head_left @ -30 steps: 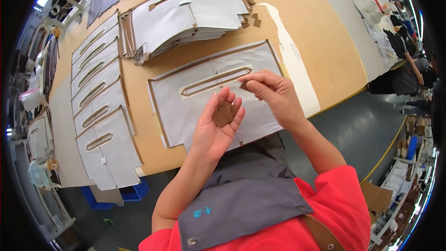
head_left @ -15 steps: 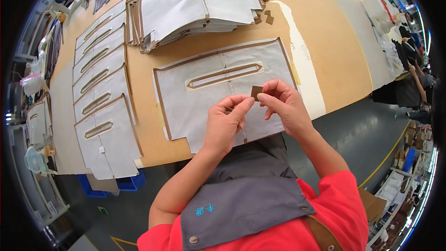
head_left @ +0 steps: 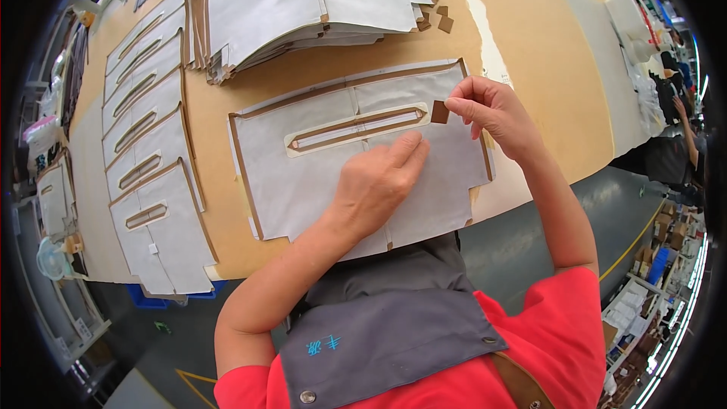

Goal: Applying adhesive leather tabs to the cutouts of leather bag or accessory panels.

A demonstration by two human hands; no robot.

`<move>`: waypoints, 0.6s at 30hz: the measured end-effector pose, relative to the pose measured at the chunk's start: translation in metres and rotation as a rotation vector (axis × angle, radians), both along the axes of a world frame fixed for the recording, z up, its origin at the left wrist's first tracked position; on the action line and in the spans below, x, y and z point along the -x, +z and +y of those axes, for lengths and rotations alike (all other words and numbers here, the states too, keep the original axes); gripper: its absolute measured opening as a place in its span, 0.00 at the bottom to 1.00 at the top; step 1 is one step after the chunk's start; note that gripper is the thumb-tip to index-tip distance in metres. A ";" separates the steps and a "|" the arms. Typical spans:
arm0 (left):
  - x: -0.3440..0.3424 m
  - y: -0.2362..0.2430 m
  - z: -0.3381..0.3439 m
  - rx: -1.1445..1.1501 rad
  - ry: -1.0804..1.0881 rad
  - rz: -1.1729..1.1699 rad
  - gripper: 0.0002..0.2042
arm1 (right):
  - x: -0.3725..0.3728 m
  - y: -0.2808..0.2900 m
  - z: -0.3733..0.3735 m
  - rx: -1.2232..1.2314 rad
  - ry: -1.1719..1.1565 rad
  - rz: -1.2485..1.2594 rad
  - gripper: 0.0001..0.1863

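Observation:
A light grey fabric panel (head_left: 288, 189) with brown edging lies in front of me. A long narrow slot (head_left: 356, 130), framed in brown and set on a pale oblong backing, runs across it. My right hand (head_left: 492, 113) pinches a small dark brown square patch (head_left: 440, 112) by its right edge, beside the slot's right end. Whether the patch touches the panel, I cannot tell. Just below the slot my left hand (head_left: 380, 180) rests on the panel, index and middle fingers stretched out. Its thumb is mostly hidden.
Behind the panel stands a stack of similar panels (head_left: 265, 14), with loose brown squares (head_left: 445, 24) at its right. A row of overlapping slotted panels (head_left: 155, 238) runs along the left. A torn white paper strip (head_left: 488, 38) lies right. Another person (head_left: 674, 155) is at the far right.
My hands have moved apart. The right carried the brown patch up and right to the slot's end; the left came down flat on the panel. The whole view has shifted slightly.

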State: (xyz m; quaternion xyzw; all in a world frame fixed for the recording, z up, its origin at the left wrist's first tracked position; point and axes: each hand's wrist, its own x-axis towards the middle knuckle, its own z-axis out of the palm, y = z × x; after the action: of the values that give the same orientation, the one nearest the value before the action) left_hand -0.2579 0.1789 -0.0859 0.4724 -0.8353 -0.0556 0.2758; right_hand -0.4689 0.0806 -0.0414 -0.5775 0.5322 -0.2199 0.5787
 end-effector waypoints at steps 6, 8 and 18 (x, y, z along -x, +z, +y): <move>0.005 -0.004 -0.006 -0.009 0.002 -0.046 0.15 | -0.007 -0.004 -0.019 -0.122 0.108 0.073 0.11; 0.006 -0.003 -0.007 -0.038 0.006 -0.070 0.15 | -0.009 -0.007 -0.024 -0.147 0.111 0.081 0.10; 0.004 -0.006 -0.008 -0.066 -0.017 -0.067 0.15 | -0.012 -0.018 -0.033 -0.202 0.189 0.113 0.09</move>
State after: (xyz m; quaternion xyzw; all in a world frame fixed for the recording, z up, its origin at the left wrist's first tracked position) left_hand -0.2619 0.1708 -0.0918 0.4755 -0.8458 -0.0697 0.2315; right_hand -0.4573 0.0479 -0.0597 -0.5754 0.5266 -0.0771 0.6210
